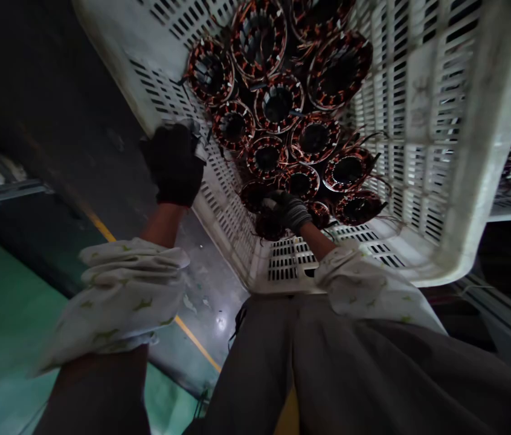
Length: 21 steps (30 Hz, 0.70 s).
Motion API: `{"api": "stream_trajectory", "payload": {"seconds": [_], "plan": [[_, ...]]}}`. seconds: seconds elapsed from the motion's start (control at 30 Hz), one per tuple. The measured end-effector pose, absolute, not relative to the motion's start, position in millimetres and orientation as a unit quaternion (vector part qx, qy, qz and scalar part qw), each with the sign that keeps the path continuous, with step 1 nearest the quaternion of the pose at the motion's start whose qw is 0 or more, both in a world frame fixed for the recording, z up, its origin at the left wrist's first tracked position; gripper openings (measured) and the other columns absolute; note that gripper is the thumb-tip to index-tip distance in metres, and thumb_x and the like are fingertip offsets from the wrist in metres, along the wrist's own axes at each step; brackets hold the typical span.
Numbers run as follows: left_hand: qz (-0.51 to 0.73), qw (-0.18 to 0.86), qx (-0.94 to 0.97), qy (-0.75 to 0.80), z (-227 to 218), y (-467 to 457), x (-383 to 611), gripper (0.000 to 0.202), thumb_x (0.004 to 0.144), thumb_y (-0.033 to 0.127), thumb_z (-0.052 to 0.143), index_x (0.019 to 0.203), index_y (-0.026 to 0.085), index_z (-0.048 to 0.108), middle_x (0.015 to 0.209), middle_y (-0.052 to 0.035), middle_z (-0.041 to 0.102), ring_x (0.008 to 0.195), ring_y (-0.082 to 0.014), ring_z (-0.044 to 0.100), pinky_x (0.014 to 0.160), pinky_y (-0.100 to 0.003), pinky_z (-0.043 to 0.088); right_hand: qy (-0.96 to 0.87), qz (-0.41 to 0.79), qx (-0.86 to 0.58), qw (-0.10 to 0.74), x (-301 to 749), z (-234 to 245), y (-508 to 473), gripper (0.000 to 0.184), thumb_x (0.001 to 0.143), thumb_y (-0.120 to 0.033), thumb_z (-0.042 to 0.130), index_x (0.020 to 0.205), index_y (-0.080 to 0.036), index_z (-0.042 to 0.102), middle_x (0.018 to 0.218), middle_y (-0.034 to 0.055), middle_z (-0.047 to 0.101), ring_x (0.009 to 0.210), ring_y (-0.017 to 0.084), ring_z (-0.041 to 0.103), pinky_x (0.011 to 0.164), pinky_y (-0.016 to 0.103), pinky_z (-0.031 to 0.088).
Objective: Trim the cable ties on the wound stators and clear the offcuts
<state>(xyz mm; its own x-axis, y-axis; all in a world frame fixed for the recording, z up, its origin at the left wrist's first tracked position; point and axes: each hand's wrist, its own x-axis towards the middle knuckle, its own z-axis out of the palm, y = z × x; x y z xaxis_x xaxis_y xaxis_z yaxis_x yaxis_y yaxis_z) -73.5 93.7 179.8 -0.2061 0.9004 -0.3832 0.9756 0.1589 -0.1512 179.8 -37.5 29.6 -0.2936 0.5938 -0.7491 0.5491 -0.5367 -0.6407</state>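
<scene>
Two arms reach forward from the person's body, well apart, with the hands raised at chest height or above. The left hand [173, 164], in a black knit glove, sits higher and is curled closed, knuckles facing up. The right hand [287, 211], in a black-and-grey knit glove with a ribbed cuff, is lower and central, its fingers bent forward and partly hidden. A bare left forearm [163, 225] and bare right forearm [316, 240] show above loose white sleeves [124, 296] with small green marks, bunched in folds.

Stators [278, 104] (piled) in a crate [477, 151]
</scene>
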Motion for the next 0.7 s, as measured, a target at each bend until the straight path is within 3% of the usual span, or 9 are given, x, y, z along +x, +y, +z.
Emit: {"api": "stream_trajectory", "payload": {"seconds": [0.27, 0.4, 0.57, 0.7], "plan": [[-0.153, 0.111, 0.631, 0.753, 180, 93, -72, 0.044, 0.116, 0.037, 0.048, 0.145, 0.014, 0.072, 0.145, -0.0233, 0.074, 0.146, -0.0461, 0.060, 0.124, -0.070, 0.039, -0.506, 0.626, -0.590, -0.062, 182, 52, -23, 0.029, 0.106, -0.042, 0.074, 0.127, -0.025, 0.085, 0.126, 0.0074, 0.086, 0.114, 0.028, 0.078, 0.106, 0.041, 0.061], [-0.151, 0.123, 0.619, 0.761, 180, 94, -73, 0.043, 0.114, 0.037, 0.049, 0.145, 0.020, 0.073, 0.144, -0.0204, 0.074, 0.146, -0.0448, 0.059, 0.127, -0.068, 0.037, -0.518, 0.601, -0.604, -0.075, 179, 56, -20, 0.030, 0.108, -0.046, 0.071, 0.125, -0.026, 0.086, 0.123, 0.0075, 0.086, 0.111, 0.029, 0.079, 0.105, 0.043, 0.062], [-0.146, 0.161, 0.604, 0.767, 185, 95, -71, 0.049, 0.112, 0.039, 0.045, 0.149, 0.023, 0.070, 0.151, -0.0212, 0.070, 0.151, -0.0466, 0.053, 0.130, -0.070, 0.031, -0.451, 0.664, -0.596, 0.026, 179, 46, -26, 0.025, 0.098, -0.040, 0.081, 0.118, -0.025, 0.083, 0.120, 0.0077, 0.087, 0.110, 0.028, 0.078, 0.108, 0.045, 0.064], [-0.157, 0.145, 0.613, 0.761, 186, 95, -69, 0.046, 0.113, 0.034, 0.044, 0.146, 0.016, 0.071, 0.147, -0.0223, 0.072, 0.150, -0.0463, 0.056, 0.127, -0.070, 0.034, -0.331, 0.652, -0.661, 0.168, 204, 54, -40, 0.029, 0.102, -0.048, 0.069, 0.114, -0.023, 0.076, 0.118, 0.0109, 0.085, 0.109, 0.028, 0.079, 0.106, 0.046, 0.067]]}}
